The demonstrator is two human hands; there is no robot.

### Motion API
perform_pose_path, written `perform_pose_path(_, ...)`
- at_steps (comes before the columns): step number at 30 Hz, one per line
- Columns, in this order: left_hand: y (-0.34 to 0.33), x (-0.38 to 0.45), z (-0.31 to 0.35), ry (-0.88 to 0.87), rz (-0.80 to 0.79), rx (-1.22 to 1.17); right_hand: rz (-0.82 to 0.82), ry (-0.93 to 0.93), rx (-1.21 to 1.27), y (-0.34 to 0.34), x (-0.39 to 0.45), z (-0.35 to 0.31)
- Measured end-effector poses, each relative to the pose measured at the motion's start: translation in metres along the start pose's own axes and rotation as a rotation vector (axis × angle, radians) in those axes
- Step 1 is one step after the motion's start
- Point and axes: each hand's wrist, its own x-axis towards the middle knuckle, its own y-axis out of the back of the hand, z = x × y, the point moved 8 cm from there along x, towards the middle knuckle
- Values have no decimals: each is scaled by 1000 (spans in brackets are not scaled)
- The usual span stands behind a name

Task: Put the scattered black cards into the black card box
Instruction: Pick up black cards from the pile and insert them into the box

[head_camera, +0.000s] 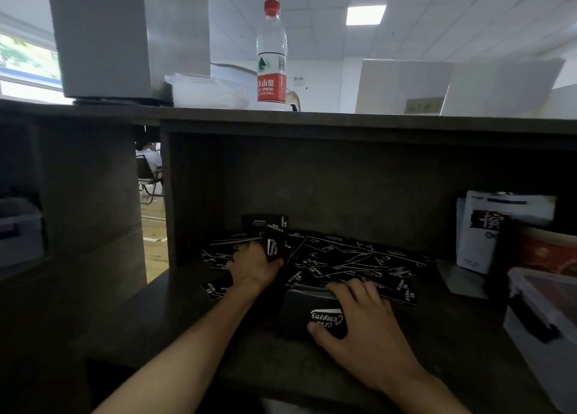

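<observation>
A: What is surrounding the dark counter?
B: A ceiling light panel is glowing overhead, and a window is letting daylight in at left.
A: And below?
B: Wooden floor is showing, with a chair standing on it.

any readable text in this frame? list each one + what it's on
"SPRING", under three Chinese characters: red label of the water bottle on the upper shelf.
"Camping", script, upside down: black card box under the right hand.
Same script logo, turned sideways: cards held upright by the left hand.
One large Chinese character, partly hidden: white bag at right.
Print on the scattered black cards: too small to read.
</observation>
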Motion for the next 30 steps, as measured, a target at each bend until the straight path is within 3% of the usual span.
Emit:
perform_pose_path(5,19,-14,3,-134,101,-65,8,-16,6,3,-1,0)
perform_pose_path(8,36,-32,13,-329,148,-253,3,-19,27,5,-2,-1)
perform_pose_path(11,28,-63,23,-528,-133,-490,27,-19,23,8,-4,2)
perform_pose_path(14,17,-87,24,-522,-389,-593,42,-26,27,8,-5,4)
perform_pose_path(17,17,-94,23,-409,-472,-630,56,-28,76,7,-3,5)
perform_pose_path(21,9,-102,33,-477,-568,-652,25,19,30,-1,1,0)
perform_pose_path(23,10,-96,29,-437,-505,-688,22,24,5,-2,3,0)
perform_pose_path(25,30,-82,17,-387,-176,-646,36,16,5,-1,2,1)
perform_pose_path(27,55,-71,-2,-309,220,-360,55,14,5,2,0,2)
perform_pose_path(28,58,-67,-10,-249,282,-177,64,16,4,3,-1,1)
perform_pose_path(30,43,-58,-26,-98,134,71,78,16,-1,6,-2,0)
